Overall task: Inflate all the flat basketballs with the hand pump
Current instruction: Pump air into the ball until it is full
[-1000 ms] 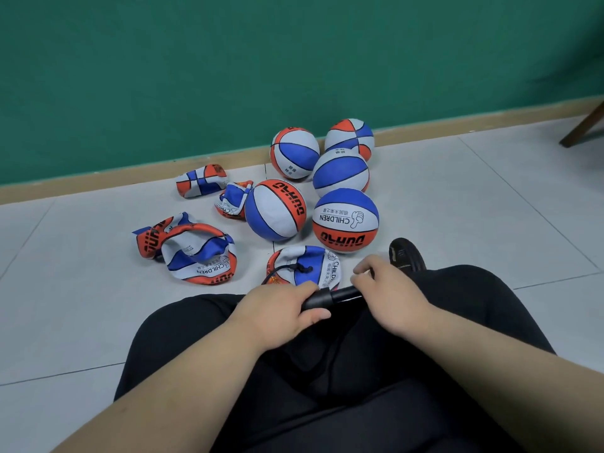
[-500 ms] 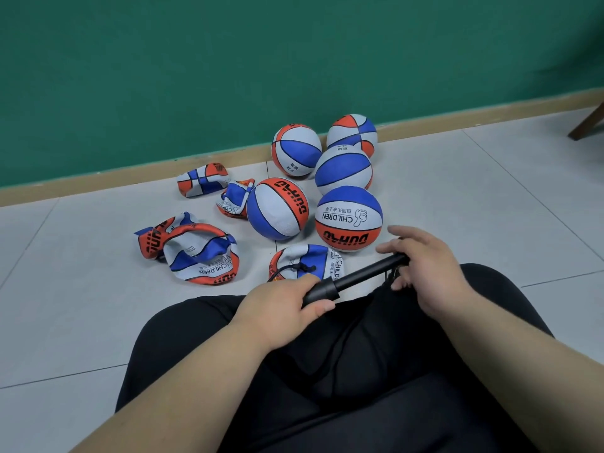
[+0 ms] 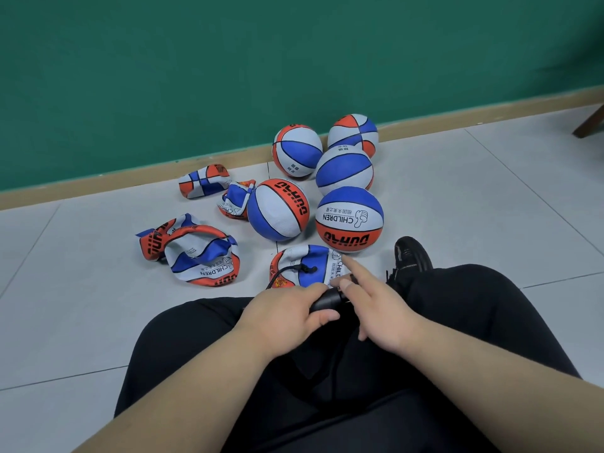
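**Stroke Complete: Handle Driven In**

The rod, drawn out half a second ago, is now pushed home. My left hand (image 3: 287, 317) grips the pump (image 3: 327, 300) barrel. My right hand (image 3: 376, 308) covers the handle with its index finger straight. Whether its other fingers clamp the handle I cannot tell. The hose (image 3: 281, 274) runs to the flat ball (image 3: 307, 256) just past my knees. That ball is still limp, so I judge that more strokes are needed.

Front inflated ball (image 3: 349, 220): "CHILDREN" on white band, "DUHAO" on orange band, both inverted. Second inflated ball (image 3: 277, 209), left of it: "DUHAO". Flat ball (image 3: 202, 259), farther left: "CHILDREN".
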